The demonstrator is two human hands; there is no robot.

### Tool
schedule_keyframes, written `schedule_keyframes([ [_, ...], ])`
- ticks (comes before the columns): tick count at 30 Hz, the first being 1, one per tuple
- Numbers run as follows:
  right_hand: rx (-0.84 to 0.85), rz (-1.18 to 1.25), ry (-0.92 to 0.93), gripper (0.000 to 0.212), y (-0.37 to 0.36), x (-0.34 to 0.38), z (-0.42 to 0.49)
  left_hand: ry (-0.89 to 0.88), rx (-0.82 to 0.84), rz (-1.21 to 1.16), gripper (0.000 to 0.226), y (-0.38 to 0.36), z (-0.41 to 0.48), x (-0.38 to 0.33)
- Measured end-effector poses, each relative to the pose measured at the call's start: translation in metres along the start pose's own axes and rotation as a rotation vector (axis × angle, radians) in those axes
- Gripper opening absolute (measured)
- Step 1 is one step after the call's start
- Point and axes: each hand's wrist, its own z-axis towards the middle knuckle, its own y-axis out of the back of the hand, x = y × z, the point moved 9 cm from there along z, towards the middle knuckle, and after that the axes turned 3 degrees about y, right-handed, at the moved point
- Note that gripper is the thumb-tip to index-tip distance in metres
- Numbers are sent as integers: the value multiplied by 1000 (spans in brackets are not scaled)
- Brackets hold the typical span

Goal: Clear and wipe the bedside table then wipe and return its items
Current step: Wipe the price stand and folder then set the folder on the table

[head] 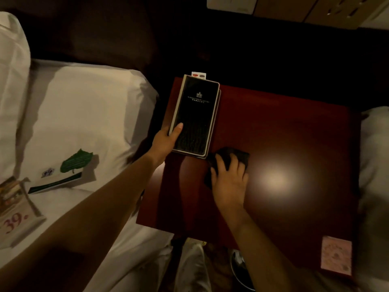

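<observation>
Table: the red-brown bedside table (pixel 284 127) fills the middle and right; its left edge runs beside the white bed (pixel 84 114), its near edge ends above the floor.
Open room: the table's middle and right are bare, with a bright lamp glare near the centre.
Corner item: 1 pink card (pixel 336 255) lies at the near right corner, well apart from both hands.
Folder: a black folder (pixel 197 114) sits over the table's far left corner, its far end reaching the far edge.
Left hand: the left hand (pixel 166 142) reaches in from the bed side and grips the folder's near left edge, thumb on the cover, fingers hidden beneath.
Right hand: the right hand (pixel 229 180) lies palm down, fingers curled over a dark cloth (pixel 233 155), pressing it to the table just right of the folder's near end.
Bed: 1 leaf-shaped card (pixel 74 161), 1 booklet (pixel 55 182) and 1 sign marked 39 (pixel 16 211) lie on the sheet, left.
</observation>
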Motion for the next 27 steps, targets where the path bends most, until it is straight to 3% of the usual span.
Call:
schedule_keyframes([
  [5,-38,-115,51,57,-9,-2,-25,-150,-234,235,43,6,-11,-24],
  [8,-48,-119,47,60,-11,-2,-29,-193,-289,298,43,3,-17,-32],
  [21,8,-91,-76,60,-6,4,-47,-60,-490,373,43,-2,-37,-35],
  [27,-205,64,-28,49,44,31,-20,-156,-514,344,40,22,-42,-44],
])
